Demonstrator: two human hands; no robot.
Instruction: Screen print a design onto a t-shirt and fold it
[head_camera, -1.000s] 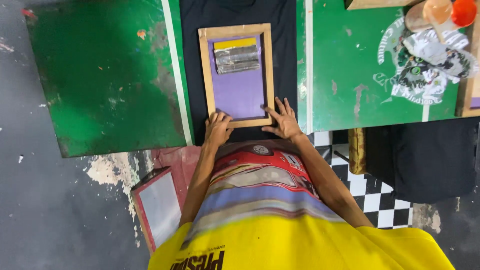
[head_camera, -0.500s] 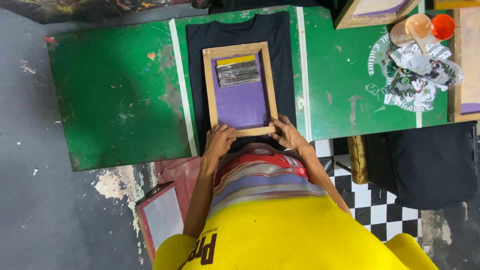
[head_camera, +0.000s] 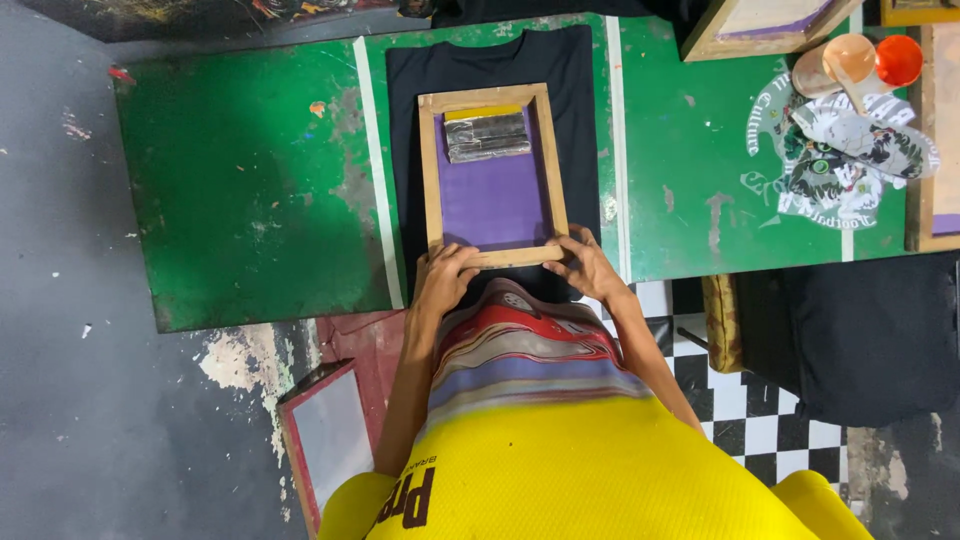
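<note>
Bare green table (head_camera: 250, 190) left of black shirt (head_camera: 580, 120): open passage. Right side blocked by cups (head_camera: 850, 62), printed cloth (head_camera: 850, 150), second frame (head_camera: 770, 25). Squeegee (head_camera: 487, 136) occupies top of wooden screen frame (head_camera: 431, 170).

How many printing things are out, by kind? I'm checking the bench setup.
Wooden screen frames: 4 (one under both hands, one at the top edge, one cut off at the right edge, one on the floor)
Black shirts on the table: 1
Squeegees: 1
Orange cups: 2
Total: 8
</note>
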